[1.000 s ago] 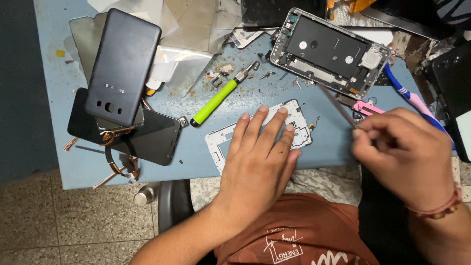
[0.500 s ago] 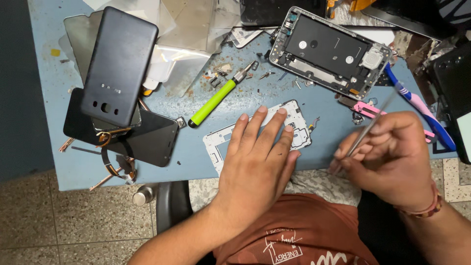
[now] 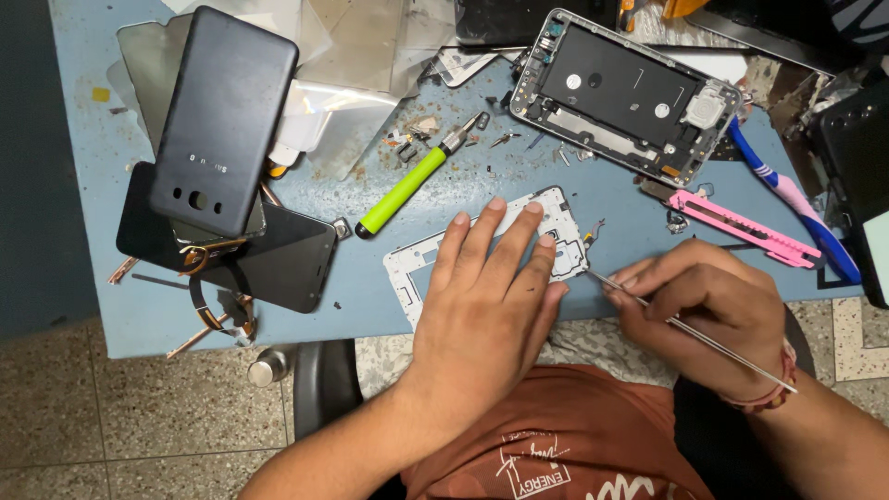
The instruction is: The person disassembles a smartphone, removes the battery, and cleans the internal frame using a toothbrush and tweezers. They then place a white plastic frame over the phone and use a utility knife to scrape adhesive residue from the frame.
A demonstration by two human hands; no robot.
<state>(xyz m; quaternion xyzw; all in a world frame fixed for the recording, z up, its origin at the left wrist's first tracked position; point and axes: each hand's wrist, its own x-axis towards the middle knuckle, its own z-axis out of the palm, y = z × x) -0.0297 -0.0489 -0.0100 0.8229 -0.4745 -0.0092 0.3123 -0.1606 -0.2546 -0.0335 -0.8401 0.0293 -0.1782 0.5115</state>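
Observation:
My left hand lies flat, fingers spread, on a white plastic phone frame at the near edge of the blue table, pressing it down. My right hand grips thin metal tweezers; their tip touches the frame's right edge beside my left fingers. An opened phone chassis with bare internals rests farther back on the right.
A green-handled screwdriver sits left of the frame. A black phone back cover is stacked on dark phones at the left. A pink utility knife and a blue-pink tool are at the right. Small screws and scraps litter the middle.
My right hand has come down and left, swinging the tweezers from near the pink knife to the frame's right edge. My left hand has stayed on the frame.

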